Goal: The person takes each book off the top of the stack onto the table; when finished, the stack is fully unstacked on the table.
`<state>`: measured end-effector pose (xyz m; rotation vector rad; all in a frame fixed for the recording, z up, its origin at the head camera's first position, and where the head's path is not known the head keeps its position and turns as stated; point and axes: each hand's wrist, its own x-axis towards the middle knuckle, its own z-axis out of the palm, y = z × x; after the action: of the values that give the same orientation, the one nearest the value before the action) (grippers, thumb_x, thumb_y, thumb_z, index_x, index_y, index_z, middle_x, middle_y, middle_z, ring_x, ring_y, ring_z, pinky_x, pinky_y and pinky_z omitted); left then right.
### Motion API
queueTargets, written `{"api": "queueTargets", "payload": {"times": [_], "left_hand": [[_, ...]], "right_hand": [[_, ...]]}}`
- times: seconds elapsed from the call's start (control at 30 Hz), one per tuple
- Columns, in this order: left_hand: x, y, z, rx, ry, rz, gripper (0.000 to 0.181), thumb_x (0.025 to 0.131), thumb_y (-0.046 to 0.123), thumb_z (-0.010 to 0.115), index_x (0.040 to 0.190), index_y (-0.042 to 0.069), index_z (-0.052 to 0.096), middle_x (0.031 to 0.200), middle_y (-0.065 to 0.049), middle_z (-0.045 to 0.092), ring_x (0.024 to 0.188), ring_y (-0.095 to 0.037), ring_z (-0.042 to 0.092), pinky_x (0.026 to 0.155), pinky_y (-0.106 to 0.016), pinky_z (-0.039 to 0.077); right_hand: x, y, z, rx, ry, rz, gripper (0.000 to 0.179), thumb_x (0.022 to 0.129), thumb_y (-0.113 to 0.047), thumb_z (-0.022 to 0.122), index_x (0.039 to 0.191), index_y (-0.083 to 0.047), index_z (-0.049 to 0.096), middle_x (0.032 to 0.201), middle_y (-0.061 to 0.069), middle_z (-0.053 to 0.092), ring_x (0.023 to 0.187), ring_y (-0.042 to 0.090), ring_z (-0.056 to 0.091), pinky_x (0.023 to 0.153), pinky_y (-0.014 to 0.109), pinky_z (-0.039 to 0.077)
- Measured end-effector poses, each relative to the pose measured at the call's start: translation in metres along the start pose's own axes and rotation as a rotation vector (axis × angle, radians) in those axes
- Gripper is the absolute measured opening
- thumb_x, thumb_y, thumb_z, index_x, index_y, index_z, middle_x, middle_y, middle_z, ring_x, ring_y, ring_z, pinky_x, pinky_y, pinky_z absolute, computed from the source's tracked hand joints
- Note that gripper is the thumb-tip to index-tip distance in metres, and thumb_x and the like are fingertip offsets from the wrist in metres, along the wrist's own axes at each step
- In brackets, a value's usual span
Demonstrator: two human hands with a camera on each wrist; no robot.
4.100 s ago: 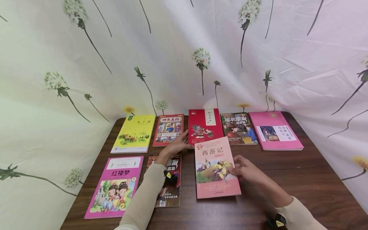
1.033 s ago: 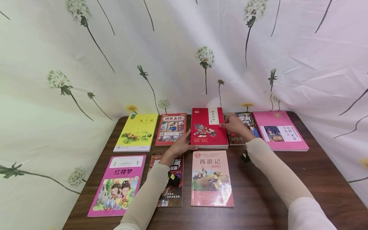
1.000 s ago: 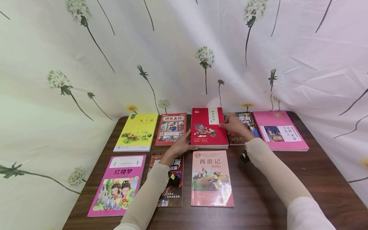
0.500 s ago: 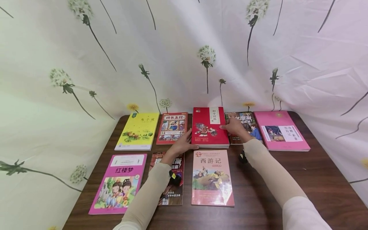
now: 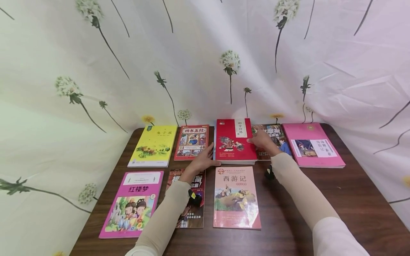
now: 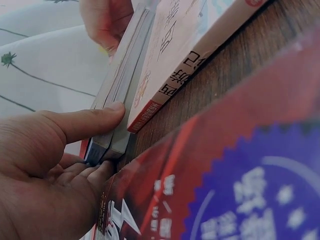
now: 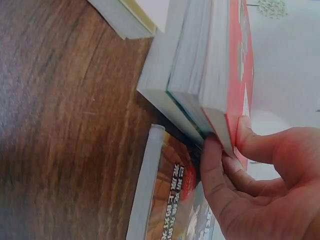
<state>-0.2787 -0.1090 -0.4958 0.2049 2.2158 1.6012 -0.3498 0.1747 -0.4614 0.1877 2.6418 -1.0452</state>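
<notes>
A red book (image 5: 231, 142) lies on top of a small stack at the back middle of the table, with the page edges of the books below (image 7: 167, 65) showing in the right wrist view. My right hand (image 5: 263, 141) pinches the red book's right side, thumb on its cover and fingers under it. At the stack's front left corner, my left hand (image 5: 202, 160) grips the lower books (image 6: 114, 142), thumb across the page edges and fingers against the spine side. A pale pink book (image 5: 237, 197) lies flat just in front of the stack.
Left of the stack are a red comic-style book (image 5: 192, 142) and a yellow book (image 5: 153, 145). A dark book (image 5: 272, 140) and a pink book (image 5: 312, 144) lie to its right. In front lie a magenta book (image 5: 132, 202) and another dark book (image 5: 193, 213), partly under my left forearm.
My right hand has laid the pale pink book down in front and moved to the red book. The red book has shifted slightly right, baring a bluish edge beneath at its left.
</notes>
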Motion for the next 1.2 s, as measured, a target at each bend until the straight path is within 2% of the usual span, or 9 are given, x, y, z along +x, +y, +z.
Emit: {"api": "queueTargets", "payload": {"times": [0.13,0.2,0.27,0.43,0.57,0.77,1.03,1.2], "left_hand": [[0.001,0.000,0.000,0.012,-0.009,-0.004,0.102,0.097,0.005,0.077,0.173,0.014,0.010,0.181,-0.009,0.008,0.165,-0.034,0.020,0.127,-0.049,0.038],[0.001,0.000,0.000,0.022,-0.007,-0.007,0.102,0.097,0.005,0.077,0.173,0.014,0.010,0.181,-0.009,0.008,0.165,-0.033,0.020,0.127,-0.049,0.038],[0.001,0.001,0.000,0.032,-0.007,-0.007,0.102,0.097,0.005,0.077,0.173,0.014,0.010,0.181,-0.009,0.008,0.165,-0.033,0.020,0.127,-0.049,0.038],[0.003,0.004,0.001,0.032,-0.010,-0.006,0.102,0.097,0.004,0.077,0.173,0.014,0.010,0.181,-0.009,0.008,0.165,-0.034,0.020,0.127,-0.049,0.039],[0.002,0.004,0.001,0.029,-0.016,-0.009,0.102,0.097,0.005,0.076,0.173,0.015,0.009,0.181,-0.008,0.007,0.165,-0.034,0.019,0.126,-0.050,0.039],[-0.001,0.001,-0.001,0.024,-0.010,-0.008,0.101,0.097,0.004,0.076,0.173,0.014,0.010,0.181,-0.009,0.007,0.165,-0.034,0.018,0.127,-0.051,0.038],[-0.001,0.000,-0.001,0.030,-0.018,0.006,0.101,0.098,0.003,0.075,0.173,0.012,0.009,0.181,-0.009,0.007,0.166,-0.033,0.018,0.128,-0.050,0.037],[-0.002,0.002,-0.001,0.037,-0.022,0.012,0.101,0.098,0.004,0.076,0.173,0.013,0.009,0.181,-0.009,0.008,0.165,-0.034,0.019,0.128,-0.050,0.036]], "right_hand": [[0.006,0.005,-0.004,0.008,-0.007,0.045,0.051,0.104,-0.022,0.069,0.141,0.011,0.060,0.124,0.026,0.071,0.092,0.025,0.065,0.081,0.034,0.056],[0.008,0.009,-0.005,0.035,-0.014,0.042,0.050,0.104,-0.020,0.068,0.141,0.012,0.060,0.127,0.027,0.070,0.095,0.025,0.065,0.084,0.035,0.057],[0.006,0.012,-0.007,0.095,-0.035,0.042,0.051,0.104,-0.020,0.067,0.143,0.011,0.057,0.132,0.028,0.068,0.101,0.028,0.069,0.094,0.040,0.061],[0.000,0.017,-0.009,0.214,-0.084,0.053,0.058,0.104,-0.027,0.065,0.147,0.008,0.048,0.138,0.028,0.063,0.116,0.036,0.071,0.103,0.049,0.062],[-0.001,0.016,-0.009,0.186,-0.050,0.055,0.056,0.106,-0.030,0.067,0.143,0.008,0.049,0.135,0.027,0.063,0.112,0.033,0.069,0.100,0.045,0.062],[-0.002,0.010,-0.011,0.146,0.015,-0.013,0.045,0.105,-0.019,0.065,0.137,0.012,0.059,0.128,0.029,0.069,0.101,0.029,0.071,0.090,0.042,0.063],[-0.022,0.015,-0.033,0.217,0.030,-0.030,0.045,0.107,-0.015,0.060,0.141,0.012,0.048,0.136,0.030,0.059,0.115,0.035,0.064,0.098,0.045,0.059],[-0.036,0.020,-0.047,0.241,0.059,-0.035,0.044,0.109,-0.018,0.058,0.143,0.007,0.046,0.139,0.030,0.056,0.118,0.037,0.064,0.095,0.044,0.059]]}}
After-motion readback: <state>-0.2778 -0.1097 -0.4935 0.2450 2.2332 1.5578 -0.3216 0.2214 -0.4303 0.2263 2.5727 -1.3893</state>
